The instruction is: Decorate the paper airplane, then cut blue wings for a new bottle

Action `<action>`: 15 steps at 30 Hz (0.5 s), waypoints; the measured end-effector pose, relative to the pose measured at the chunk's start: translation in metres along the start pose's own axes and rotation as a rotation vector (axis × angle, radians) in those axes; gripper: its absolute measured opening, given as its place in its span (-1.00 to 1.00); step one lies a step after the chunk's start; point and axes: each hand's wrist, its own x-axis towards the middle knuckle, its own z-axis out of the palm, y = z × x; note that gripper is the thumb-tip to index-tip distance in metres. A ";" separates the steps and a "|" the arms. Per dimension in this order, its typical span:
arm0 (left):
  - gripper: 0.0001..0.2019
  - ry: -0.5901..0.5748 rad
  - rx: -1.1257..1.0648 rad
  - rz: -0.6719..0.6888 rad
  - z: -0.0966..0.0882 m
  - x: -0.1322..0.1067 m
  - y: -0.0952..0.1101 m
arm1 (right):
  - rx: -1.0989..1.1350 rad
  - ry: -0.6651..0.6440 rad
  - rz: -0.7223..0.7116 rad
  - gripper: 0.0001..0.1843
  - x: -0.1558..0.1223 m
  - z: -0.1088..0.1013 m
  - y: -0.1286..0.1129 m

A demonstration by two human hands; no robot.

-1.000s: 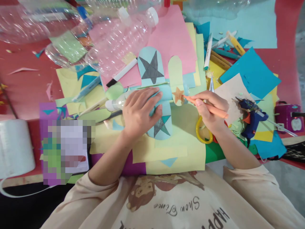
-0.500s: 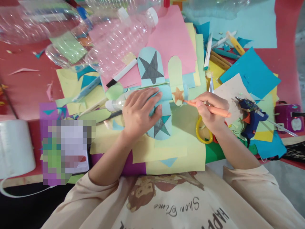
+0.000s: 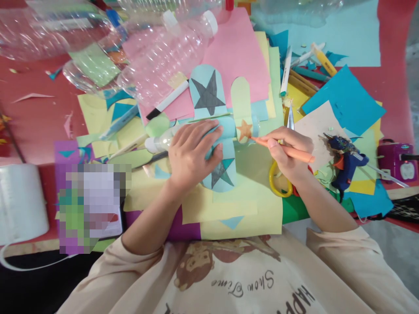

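Observation:
My left hand [image 3: 195,152] is curled over a small plastic bottle [image 3: 163,142] lying on its side, wrapped in light blue paper [image 3: 228,126]. Rounded light blue paper wings stick out above and below it, the upper wing [image 3: 216,77] bearing a dark star [image 3: 208,98] and the lower one [image 3: 225,183] a partly dark, partly teal star. Between its fingers my right hand [image 3: 292,150] pinches an orange marker [image 3: 299,154]. The marker's tip meets the lower right of an orange star [image 3: 244,130] on a pale yellow-green paper strip [image 3: 241,96] at the bottle's right end.
Scissors with yellow and red handles [image 3: 273,178] lie beneath my right hand. A blue glue gun [image 3: 343,163] rests at the right. Clear plastic bottles [image 3: 173,56] crowd the upper left, a black-tipped marker [image 3: 168,99] near them. Coloured paper [image 3: 347,102] and scraps spread around.
The orange marker and my right hand have shifted very slightly to the left, with the tip still at the orange star. My left hand keeps its place on the bottle.

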 end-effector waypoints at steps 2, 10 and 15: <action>-0.77 0.000 0.007 -0.002 0.000 0.001 0.000 | 0.001 -0.003 0.002 -0.83 0.000 0.000 0.000; -0.77 0.032 -0.016 0.019 0.001 0.000 0.000 | -0.006 -0.005 0.000 -0.83 0.000 0.000 0.000; -0.76 -0.007 -0.016 -0.013 0.000 -0.001 -0.001 | 0.023 0.050 0.006 -0.80 0.001 0.000 0.001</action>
